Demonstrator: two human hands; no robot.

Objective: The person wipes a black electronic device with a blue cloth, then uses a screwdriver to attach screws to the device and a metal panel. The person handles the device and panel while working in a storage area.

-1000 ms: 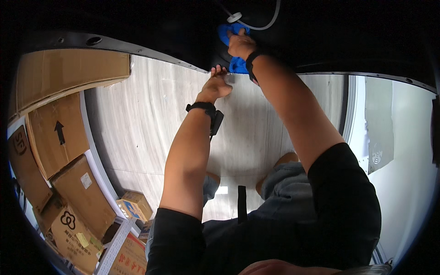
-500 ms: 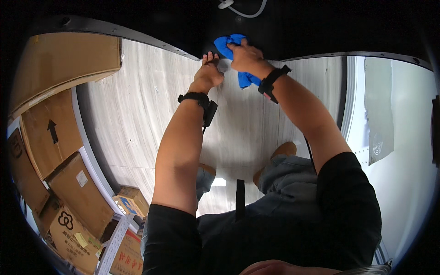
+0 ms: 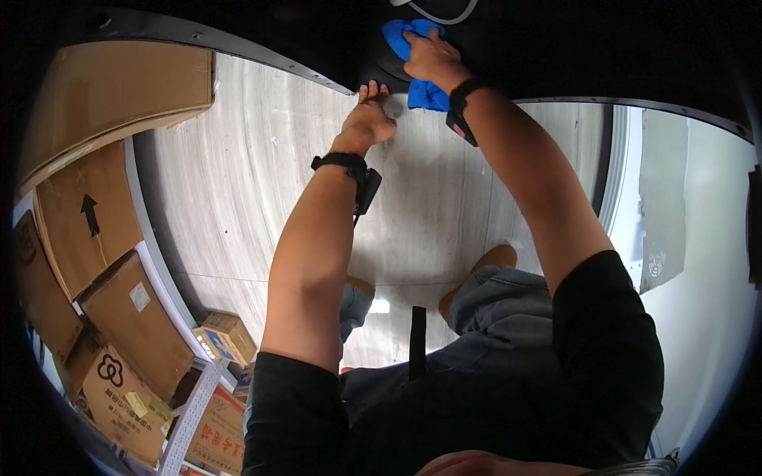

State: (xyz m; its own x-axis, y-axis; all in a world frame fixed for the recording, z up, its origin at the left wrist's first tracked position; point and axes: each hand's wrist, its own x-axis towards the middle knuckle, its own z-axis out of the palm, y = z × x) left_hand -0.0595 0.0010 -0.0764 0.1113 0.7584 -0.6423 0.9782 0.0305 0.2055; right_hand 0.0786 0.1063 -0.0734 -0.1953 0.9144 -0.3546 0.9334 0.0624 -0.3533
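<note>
- Blue cloth (image 3: 422,91), crumpled, at top centre of the head view, pressed against a dark curved surface (image 3: 333,40) that fills the upper edge
- right hand (image 3: 431,57) lies on top of the cloth, fingers curled over it and grasping it; part of the cloth sticks out above the knuckles and part hangs below the wrist
- black wristband (image 3: 460,107) on the right wrist, touching the lower edge of the cloth
- left hand (image 3: 371,119) just beside the cloth, to its left, fingers straight and together, released, holding nothing; fingertips touch the edge of the dark surface where it meets the pale floor
- black wrist strap with small device (image 3: 355,173) on the left wrist
- white cable (image 3: 444,16) loops on the dark surface just above the cloth, apart from the right hand
- pale wood-grain floor (image 3: 238,190) below, both forearms stretch over it
- person's grey trousers (image 3: 508,317) and brown shoe (image 3: 484,266) visible under the arms, black shirt at the lower edge
- stacked cardboard boxes (image 3: 87,222) along the left side on a white shelf frame (image 3: 159,278), one box with a black arrow mark, well apart from both hands
- smaller printed cartons (image 3: 226,337) lower left near the shelf
- white wall panel (image 3: 698,262) on the right side, far from the cloth
</note>
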